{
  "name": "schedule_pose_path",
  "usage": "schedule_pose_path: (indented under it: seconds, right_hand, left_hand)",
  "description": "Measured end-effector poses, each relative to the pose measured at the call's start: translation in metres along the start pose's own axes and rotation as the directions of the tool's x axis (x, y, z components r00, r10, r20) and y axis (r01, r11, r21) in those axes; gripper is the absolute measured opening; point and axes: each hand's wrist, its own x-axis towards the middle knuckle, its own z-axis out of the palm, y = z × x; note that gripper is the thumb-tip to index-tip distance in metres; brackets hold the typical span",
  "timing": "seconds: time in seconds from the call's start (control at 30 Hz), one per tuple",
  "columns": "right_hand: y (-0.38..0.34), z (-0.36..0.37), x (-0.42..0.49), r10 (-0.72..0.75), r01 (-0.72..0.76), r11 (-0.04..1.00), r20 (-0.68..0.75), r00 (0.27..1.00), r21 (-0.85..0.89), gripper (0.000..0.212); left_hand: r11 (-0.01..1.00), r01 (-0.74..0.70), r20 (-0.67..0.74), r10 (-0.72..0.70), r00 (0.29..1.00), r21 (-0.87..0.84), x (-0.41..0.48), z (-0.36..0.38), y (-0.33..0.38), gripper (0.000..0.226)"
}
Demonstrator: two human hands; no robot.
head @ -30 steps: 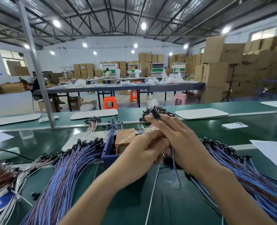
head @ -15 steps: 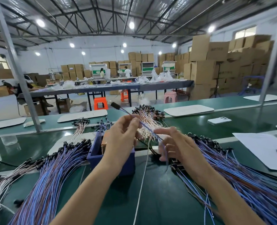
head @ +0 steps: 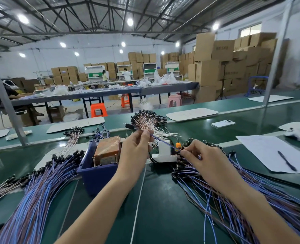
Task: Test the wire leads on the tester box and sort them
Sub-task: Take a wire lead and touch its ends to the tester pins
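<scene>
Head view: left hand (head: 136, 148), right hand (head: 204, 162) pinch wire lead (head: 163, 141) ends beside tester box (head: 107, 152); pre-test, next: ends onto terminals.

Single lead (head: 163, 140): blue, black cap at far end, taut, slanting, raised.
Tester box (head: 96, 173): dark blue tub, orange block (head: 107, 150) inside.
Lead piles: blue fan (head: 40, 191) left, blue heap (head: 233, 191) right, pinkish bundle (head: 145, 122) behind.

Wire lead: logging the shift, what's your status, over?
Left hand and right hand pinch one blue wire lead, stretched between them. Lead over white power strip, right of tester box. Nothing blocking.
</scene>
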Motion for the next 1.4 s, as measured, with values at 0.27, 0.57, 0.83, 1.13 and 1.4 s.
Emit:
schedule_pose_path:
  seconds: [0.27, 0.57, 0.83, 1.13, 1.4]
  right_hand:
    - [0.044, -0.036, -0.019, 0.169, -0.185, 0.953, -0.085, 0.982, -0.242, 0.014]
    - [0.073, -0.024, -0.049, 0.336, -0.343, 0.858, -0.089, 0.938, -0.382, 0.067]
    - [0.01, 0.056, -0.042, -0.004, -0.009, 0.995, -0.126, 0.992, -0.102, 0.059]
    - [-0.077, 0.197, -0.037, -0.204, 0.164, 0.969, 0.22, 0.954, 0.185, 0.036]
    - [-0.085, 0.251, -0.014, -0.032, -0.088, 0.968, 0.46, 0.887, 0.236, 0.023]
  left_hand:
    - [0.981, 0.19, 0.206, -0.18, 0.962, -0.033, 0.017, 0.078, -0.017, 0.02]
    - [0.909, 0.037, 0.557, -0.287, 0.779, 0.416, 0.003, 0.1, -0.079, 0.047]
    - [0.968, 0.092, 0.312, -0.165, 0.935, 0.235, -0.049, -0.007, -0.113, 0.051]
    - [0.872, 0.224, -0.169, -0.165, 0.972, 0.435, -0.079, -0.119, -0.135, 0.061]
    - [0.856, 0.311, -0.312, -0.188, 0.931, 0.413, -0.066, -0.126, -0.152, 0.043]
